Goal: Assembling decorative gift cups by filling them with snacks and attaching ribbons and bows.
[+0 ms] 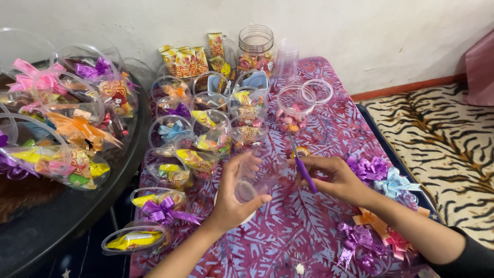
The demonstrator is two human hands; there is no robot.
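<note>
My left hand [232, 198] is wrapped around a clear plastic cup [256, 177] held on its side just above the purple patterned tablecloth [288, 231]. My right hand [334, 177] grips purple-handled scissors [303, 167], their blades pointing up and away toward a small roll of tape [300, 151]. The scissors sit just right of the cup's rim. Both hands are close together at the middle of the table.
Several clear cups of sweets [203, 131] topped with ribbon bows crowd the left and back. A glass jar [256, 49] and stacked cups [287, 62] stand by the wall. Loose ribbon bows [368, 167] lie at the right. A dark round table [77, 195] holds more filled cups.
</note>
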